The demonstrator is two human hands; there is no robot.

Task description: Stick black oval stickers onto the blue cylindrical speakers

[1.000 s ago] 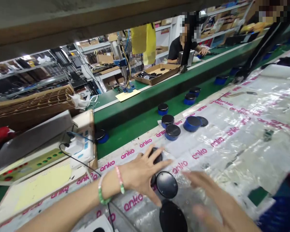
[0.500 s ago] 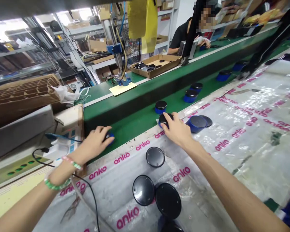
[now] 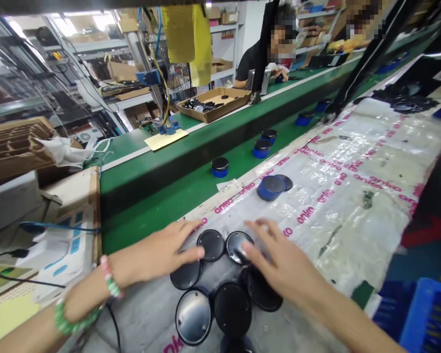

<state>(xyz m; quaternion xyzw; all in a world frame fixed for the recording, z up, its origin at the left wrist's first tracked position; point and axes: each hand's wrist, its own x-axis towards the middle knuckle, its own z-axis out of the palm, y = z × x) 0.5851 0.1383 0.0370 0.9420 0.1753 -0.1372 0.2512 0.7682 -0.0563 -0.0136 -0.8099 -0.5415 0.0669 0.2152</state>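
My left hand (image 3: 171, 247) is stretched over the plastic-covered table, thumb and fingers apart. It is beside a black round lid-like piece (image 3: 185, 275) and a second black round piece (image 3: 210, 246). My right hand (image 3: 284, 260) hovers with spread fingers at a shiny black round piece (image 3: 237, 245); its thumb overlaps that piece. Another black round piece (image 3: 262, 291) lies partly under this hand. Closer to me are a glossy black disc (image 3: 193, 316) and a darker one (image 3: 232, 309). Whether any fingertip touches a piece, I cannot tell.
A blue round piece with a black top (image 3: 271, 189) stands farther up the table beside a disc. More such pieces (image 3: 220, 167) sit on the green conveyor belt (image 3: 147, 206). Beyond are a carton (image 3: 215, 110) and a co-worker (image 3: 253, 63). A blue crate (image 3: 426, 318) is at right.
Both hands have come back from the belt, where each was on a black-and-blue round piece, to the cluster on the table. More round pieces now lie in that cluster. The view has turned right.
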